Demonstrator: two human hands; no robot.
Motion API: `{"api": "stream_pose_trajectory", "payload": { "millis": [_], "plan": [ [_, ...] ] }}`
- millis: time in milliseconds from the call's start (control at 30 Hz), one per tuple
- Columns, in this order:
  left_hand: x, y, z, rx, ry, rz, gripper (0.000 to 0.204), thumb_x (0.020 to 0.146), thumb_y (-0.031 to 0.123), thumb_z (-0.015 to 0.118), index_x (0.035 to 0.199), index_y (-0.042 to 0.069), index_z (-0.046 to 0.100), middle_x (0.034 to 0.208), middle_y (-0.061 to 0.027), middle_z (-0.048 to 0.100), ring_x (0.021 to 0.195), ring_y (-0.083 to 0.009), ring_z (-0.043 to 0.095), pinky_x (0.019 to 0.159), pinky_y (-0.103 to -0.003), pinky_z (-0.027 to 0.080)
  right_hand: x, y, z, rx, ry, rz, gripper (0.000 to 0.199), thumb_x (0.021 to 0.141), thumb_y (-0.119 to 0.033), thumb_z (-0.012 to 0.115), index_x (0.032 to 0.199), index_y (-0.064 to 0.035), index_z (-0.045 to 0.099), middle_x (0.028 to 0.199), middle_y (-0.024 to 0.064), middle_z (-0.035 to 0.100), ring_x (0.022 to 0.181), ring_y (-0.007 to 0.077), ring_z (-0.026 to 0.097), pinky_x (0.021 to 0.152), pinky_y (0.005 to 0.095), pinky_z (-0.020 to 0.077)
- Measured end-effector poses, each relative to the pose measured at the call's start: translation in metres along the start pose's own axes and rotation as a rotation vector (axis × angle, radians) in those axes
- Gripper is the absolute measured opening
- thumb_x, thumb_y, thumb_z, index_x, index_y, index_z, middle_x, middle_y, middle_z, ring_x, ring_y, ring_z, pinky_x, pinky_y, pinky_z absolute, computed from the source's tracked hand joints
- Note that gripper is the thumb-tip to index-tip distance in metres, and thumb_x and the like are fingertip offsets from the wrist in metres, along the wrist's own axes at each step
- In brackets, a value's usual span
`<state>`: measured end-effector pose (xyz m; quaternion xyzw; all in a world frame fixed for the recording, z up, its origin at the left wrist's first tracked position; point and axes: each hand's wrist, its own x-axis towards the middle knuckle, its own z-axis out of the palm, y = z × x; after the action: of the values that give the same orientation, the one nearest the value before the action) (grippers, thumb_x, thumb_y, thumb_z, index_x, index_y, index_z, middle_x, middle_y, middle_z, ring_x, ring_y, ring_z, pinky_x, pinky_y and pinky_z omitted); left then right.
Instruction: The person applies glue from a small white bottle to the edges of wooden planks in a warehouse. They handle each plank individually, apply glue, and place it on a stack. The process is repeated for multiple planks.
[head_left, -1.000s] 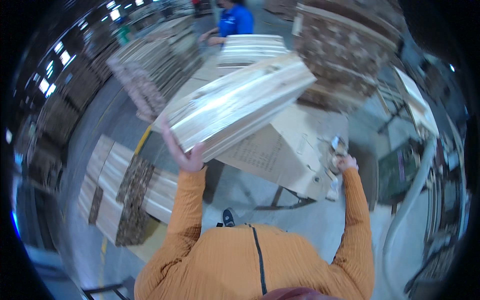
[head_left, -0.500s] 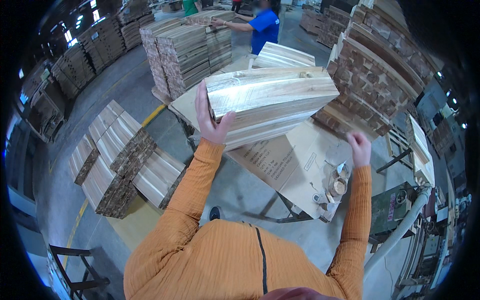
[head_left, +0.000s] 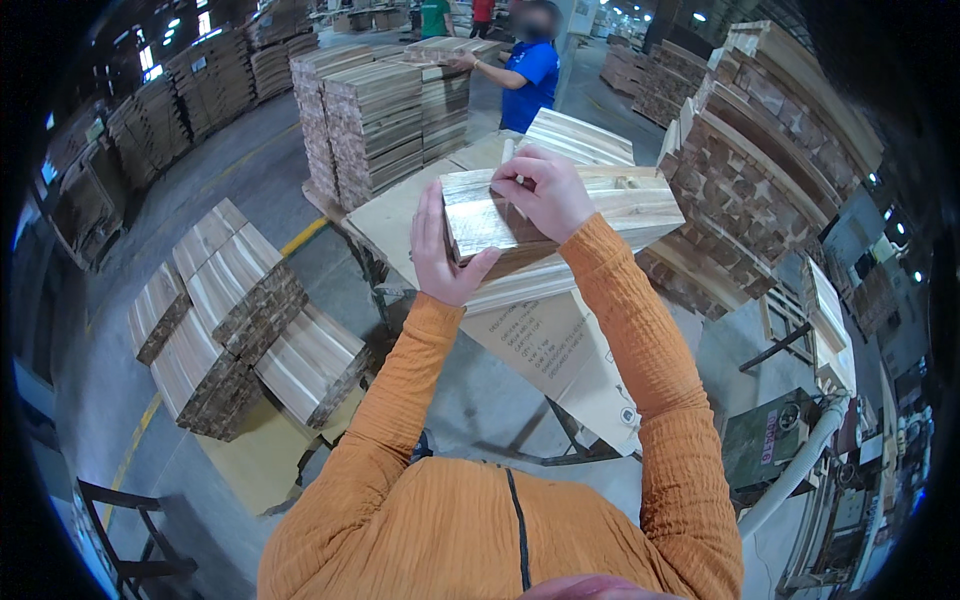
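A stack of wooden boards [head_left: 630, 205] with pale and brown grain lies in front of me on a cardboard-covered table. My left hand [head_left: 447, 255] is at the stack's left end, its fingers straight against the end face and its thumb apart along the near side. Over the top board, my right hand [head_left: 548, 195] is closed in a pinch around a slim whitish stick [head_left: 508, 150], which sticks up above the fingers. Whether it is chalk or a pencil I cannot tell. The right hand hides part of the top board.
Bundled boards [head_left: 225, 310] lie on cardboard at the left. Beyond the table a person in a blue shirt [head_left: 535, 75] handles boards on a tall stack [head_left: 385, 115]. More stacked timber [head_left: 760, 150] rises at the right, near a green machine [head_left: 775, 440] with a pale hose [head_left: 800, 460].
My right hand has moved from the table's right side onto the top board, and the whitish stick now shows in it. The stack appears slightly lower and further right in view.
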<state>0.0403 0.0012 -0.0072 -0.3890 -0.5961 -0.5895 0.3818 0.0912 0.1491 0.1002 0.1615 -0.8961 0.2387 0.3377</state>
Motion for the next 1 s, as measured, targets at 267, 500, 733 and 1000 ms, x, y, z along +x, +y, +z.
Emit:
{"api": "stream_pose_trajectory", "payload": {
  "millis": [267,500,733,1000],
  "plan": [
    [-0.002,-0.002,-0.001,-0.022,0.000,-0.013,0.093,0.068,0.048,0.069,0.132,-0.010,0.032,0.127,-0.0282,0.043,0.117,-0.0410,0.043,0.098,-0.046,0.033,-0.027,-0.008,-0.006,-0.423,0.021,-0.292,0.023,0.074,-0.019,0.060,0.097,-0.0149,0.065,0.103,0.0030,0.058,0.098,0.0248,0.053,0.079,0.0391,0.0438],
    [-0.005,0.001,0.002,-0.040,0.003,0.009,0.093,0.068,0.046,0.069,0.132,-0.009,0.032,0.127,-0.0277,0.043,0.117,-0.0405,0.043,0.098,-0.046,0.033,-0.046,-0.020,-0.016,-0.596,0.028,-0.267,0.031,0.080,-0.032,0.052,0.107,-0.0206,0.063,0.125,0.0050,0.051,0.123,0.0310,0.036,0.096,0.0483,0.0307],
    [-0.005,0.003,0.001,-0.069,-0.012,-0.006,0.095,0.067,0.047,0.069,0.134,-0.008,0.030,0.127,-0.0270,0.043,0.117,-0.0409,0.042,0.099,-0.047,0.032,-0.047,-0.029,-0.011,-0.617,0.026,-0.249,0.028,0.084,-0.036,0.050,0.104,-0.0213,0.065,0.129,0.0052,0.049,0.127,0.0320,0.033,0.101,0.0511,0.0240],
    [-0.006,0.005,0.002,-0.062,-0.010,0.027,0.094,0.067,0.046,0.070,0.133,-0.009,0.031,0.128,-0.0275,0.043,0.118,-0.0418,0.041,0.098,-0.047,0.032,-0.048,-0.031,-0.007,-0.652,0.035,-0.166,0.033,0.086,-0.039,0.048,0.110,-0.0222,0.062,0.132,0.0046,0.047,0.130,0.0327,0.029,0.102,0.0545,0.0215]
  ]
}}
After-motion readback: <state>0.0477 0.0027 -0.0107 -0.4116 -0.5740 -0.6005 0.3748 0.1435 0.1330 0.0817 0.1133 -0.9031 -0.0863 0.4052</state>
